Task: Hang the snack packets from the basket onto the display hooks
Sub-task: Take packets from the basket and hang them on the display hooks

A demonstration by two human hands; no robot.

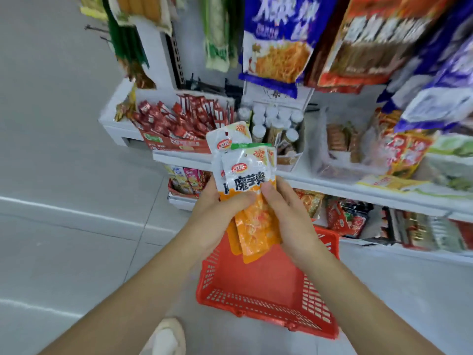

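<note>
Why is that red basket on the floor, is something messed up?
Nothing looks wrong. The red basket sits upright on the floor, and both hands, left and right, hold the snack packets unspilled.

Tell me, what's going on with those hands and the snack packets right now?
Left hand and right hand both gripping a bunch of orange-and-white snack packets. Held above the red basket on the floor. None hung yet. Nothing blocking.

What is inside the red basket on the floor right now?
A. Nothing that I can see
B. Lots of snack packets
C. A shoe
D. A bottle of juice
A: the red basket shows only its bare bottom, while the snack packets are held above it in the left hand and right hand.
</note>
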